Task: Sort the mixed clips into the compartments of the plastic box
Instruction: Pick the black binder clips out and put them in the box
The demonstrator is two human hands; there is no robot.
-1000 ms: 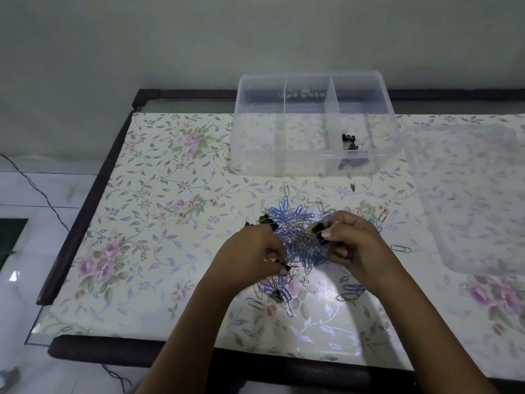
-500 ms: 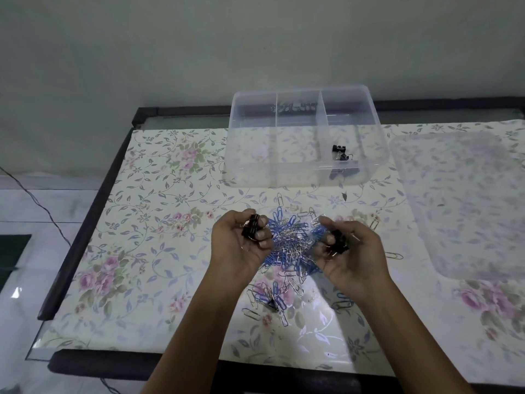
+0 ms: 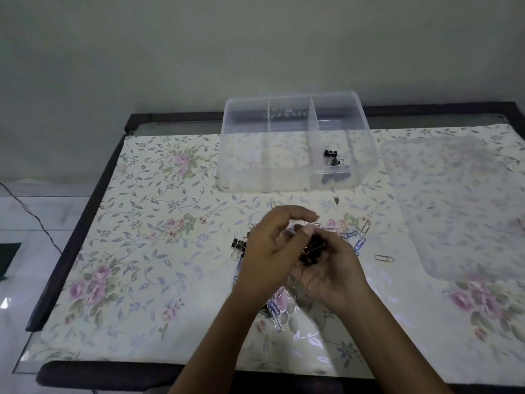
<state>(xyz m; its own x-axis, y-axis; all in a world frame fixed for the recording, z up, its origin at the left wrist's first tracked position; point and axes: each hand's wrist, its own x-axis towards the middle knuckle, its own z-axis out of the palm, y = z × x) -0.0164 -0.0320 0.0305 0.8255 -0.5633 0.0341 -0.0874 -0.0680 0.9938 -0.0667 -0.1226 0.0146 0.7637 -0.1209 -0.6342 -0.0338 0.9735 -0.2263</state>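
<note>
The clear plastic box with three compartments stands at the back of the table. Two black binder clips lie in its right compartment; the other two look bare. In front of it, my hands meet over the mixed pile of blue and silver paper clips. My right hand is palm up, cupped round several black binder clips. Over that palm arches my left hand, fingers and thumb apart, with nothing visibly pinched. Another black binder clip lies on the table just left of my hands.
The box's translucent lid lies flat at the right of the table. A single silver paper clip sits apart, right of the pile. The flowered cloth under glass covers the dark-framed table; a cable runs along the floor at left.
My hands, apart half a second ago with a black binder clip in each, have come together; the clips now sit in my right palm. The view has tilted up slightly.
</note>
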